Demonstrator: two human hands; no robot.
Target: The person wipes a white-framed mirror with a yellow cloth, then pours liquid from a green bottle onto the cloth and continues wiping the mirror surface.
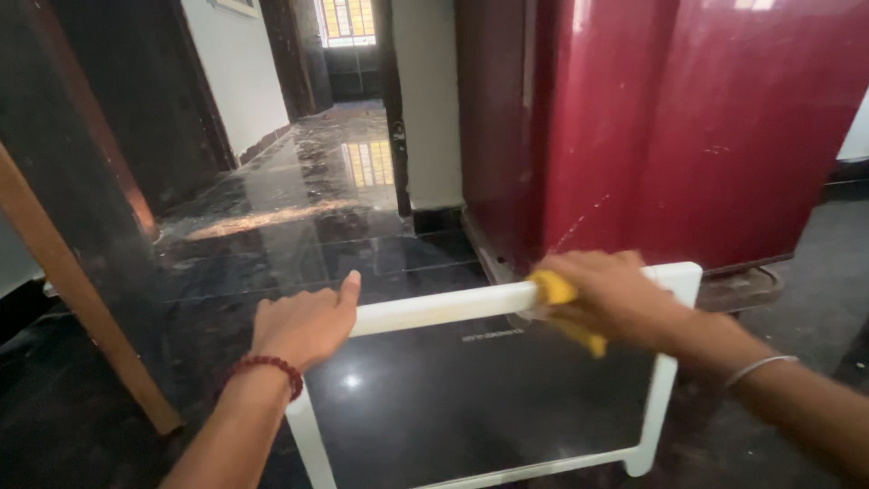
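A white-framed glass shelf (434,310) is held flat in front of me, above the dark polished floor. My left hand (306,324) grips its far rail near the left corner, thumb pointing up; a red bead bracelet is on that wrist. My right hand (608,294) presses a yellow cloth (557,292) against the same rail toward the right; a thin metal bangle sits on that wrist. Through the clear glass pane (471,398) the floor shows.
A dark red refrigerator (688,127) stands straight ahead on the right. A wooden post (81,299) leans at the left. Glossy black floor tiles (299,208) run into a hallway toward a far window (346,20).
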